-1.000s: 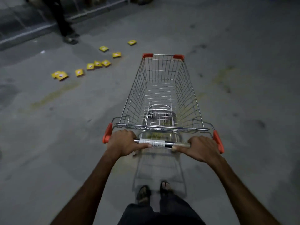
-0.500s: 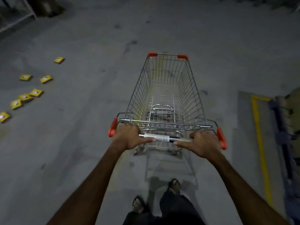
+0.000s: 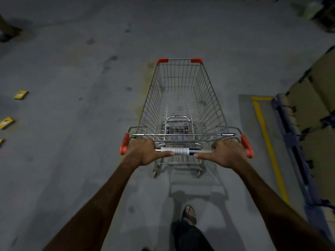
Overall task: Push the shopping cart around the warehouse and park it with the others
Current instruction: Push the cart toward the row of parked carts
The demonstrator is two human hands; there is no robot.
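The silver wire shopping cart with orange corner caps (image 3: 183, 98) is positioned centrally on the grey concrete floor (image 3: 72, 160), pointed to 12 o'clock. Its metal handle bar (image 3: 181, 151) is gripped by the left hand (image 3: 143, 153) and right hand (image 3: 224, 153). A yellow painted line (image 3: 266, 142) is noted at 3 o'clock.

Silver wire-grid shopping cart (image 3: 181, 98) with orange corner caps on stained grey floor (image 3: 72, 160); yellow tiles (image 3: 21, 95) to its left, yellow painted line (image 3: 266, 142) to its right.
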